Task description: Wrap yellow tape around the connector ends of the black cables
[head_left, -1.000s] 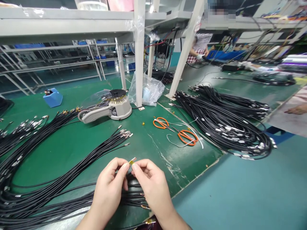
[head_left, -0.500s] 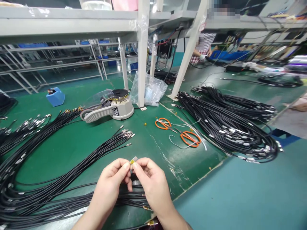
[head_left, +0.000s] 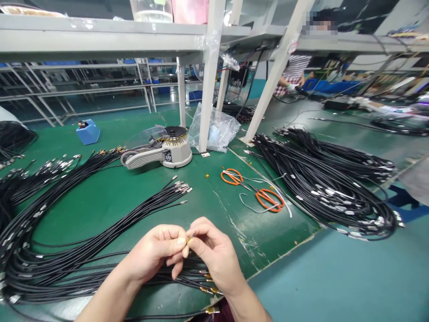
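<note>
My left hand point(head_left: 164, 246) and my right hand point(head_left: 212, 252) meet low in the middle of the view, thumbs and forefingers pinched together. Between the fingertips shows a small metal cable connector point(head_left: 192, 235) with a bit of yellow tape point(head_left: 189, 240) around it; the fingers cover most of it. Under the hands runs a bundle of black cables point(head_left: 110, 279), and some of its ends carry gold fittings and yellow tape. Another bundle of black cables point(head_left: 134, 217), tipped with silver connectors, lies just beyond to the left.
On the green table point(head_left: 214, 223) stands a grey tape dispenser point(head_left: 174, 152). Two orange-handled scissors point(head_left: 270, 200) lie beside white ties. A blue holder point(head_left: 88, 132) sits at left, coiled black cables point(head_left: 321, 179) at right. Shelf posts point(head_left: 212, 80) rise behind a plastic bag point(head_left: 223, 129). A person point(head_left: 293, 74) works beyond.
The connector between my fingertips has turned and is more covered now. My left wrist has swung outward to the left. The whole view has shifted slightly.
</note>
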`<state>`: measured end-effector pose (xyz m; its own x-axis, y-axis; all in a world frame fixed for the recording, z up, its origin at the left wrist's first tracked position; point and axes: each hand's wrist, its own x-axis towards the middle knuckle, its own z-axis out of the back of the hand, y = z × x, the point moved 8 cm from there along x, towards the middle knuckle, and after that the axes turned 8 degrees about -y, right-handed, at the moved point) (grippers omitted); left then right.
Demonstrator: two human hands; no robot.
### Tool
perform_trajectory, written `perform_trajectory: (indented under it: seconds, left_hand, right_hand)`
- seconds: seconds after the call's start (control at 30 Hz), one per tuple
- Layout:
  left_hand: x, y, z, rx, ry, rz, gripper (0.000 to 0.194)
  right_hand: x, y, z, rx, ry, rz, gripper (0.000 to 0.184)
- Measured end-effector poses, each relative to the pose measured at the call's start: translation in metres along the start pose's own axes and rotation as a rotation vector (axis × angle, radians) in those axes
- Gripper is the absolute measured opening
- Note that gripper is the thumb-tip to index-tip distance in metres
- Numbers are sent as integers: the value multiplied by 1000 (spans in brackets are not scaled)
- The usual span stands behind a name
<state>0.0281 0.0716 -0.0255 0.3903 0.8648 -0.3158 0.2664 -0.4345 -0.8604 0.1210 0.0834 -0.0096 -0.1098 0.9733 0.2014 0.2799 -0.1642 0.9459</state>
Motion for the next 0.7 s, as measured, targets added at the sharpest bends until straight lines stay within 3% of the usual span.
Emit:
perform_trajectory:
  seconds: [0.1,0.17,0.37,0.53,0.7]
  left_hand:
    - [1,4,-2,-52,57,79,35]
    - [4,3,-1,-68,43,88,36]
    - [11,-3,1,-37,-52,4,31]
    - [10,-3,-1,216,-174,-61,39]
    - [25,5,-15,372,-31,-39,48]
  right_hand:
    - [3,7,0,-56,14,109,10]
    - [7,8,2,-93,11,108,13]
    - [20,-5,13,-118,34,-161,22]
    - [20,1,25,-236,28,-194,22]
    - [16,-4,40,-400,175,-103,24]
